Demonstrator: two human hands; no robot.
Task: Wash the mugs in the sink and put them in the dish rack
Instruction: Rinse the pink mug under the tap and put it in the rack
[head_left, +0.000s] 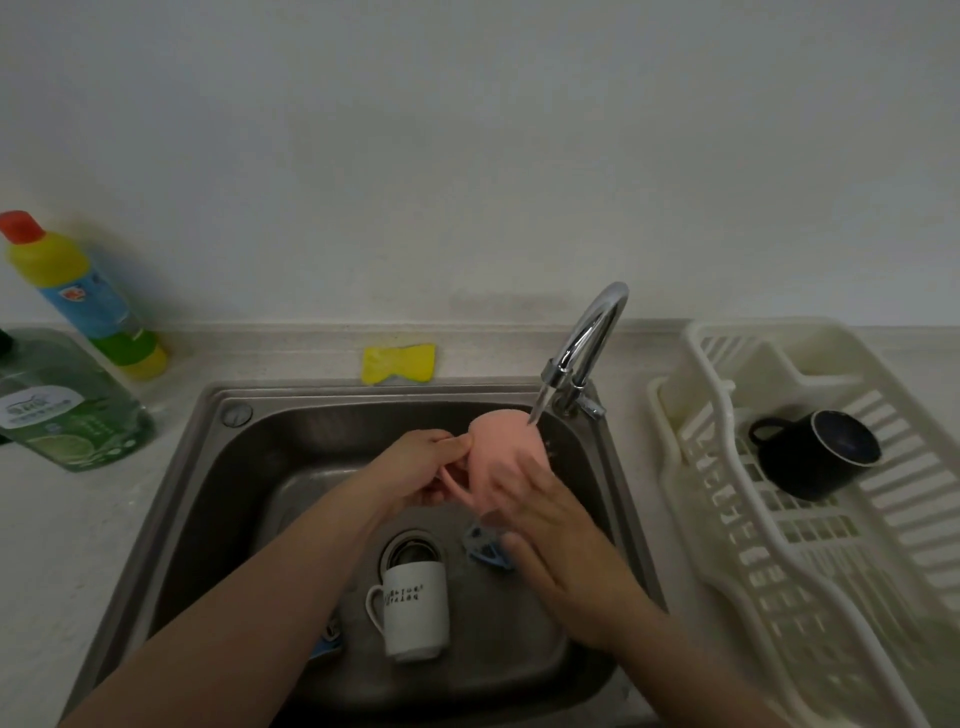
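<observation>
Left hand pinches the pink mug at its rim and handle under the faucet stream; right hand lies flat-fingered against its side. Three mugs: pink, a white mug with unreadable dark lettering in the sink, a black mug in the dish rack. Two detergent bottles, labels illegible.

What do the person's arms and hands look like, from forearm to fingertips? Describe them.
Both forearms are bare, with no sleeve reaching into view. The left hand and the right hand wear no gloves. No watch, bracelet or ring can be made out, though the picture is dim and the right hand's fingers are blurred. Nothing is marked on either arm.
</observation>
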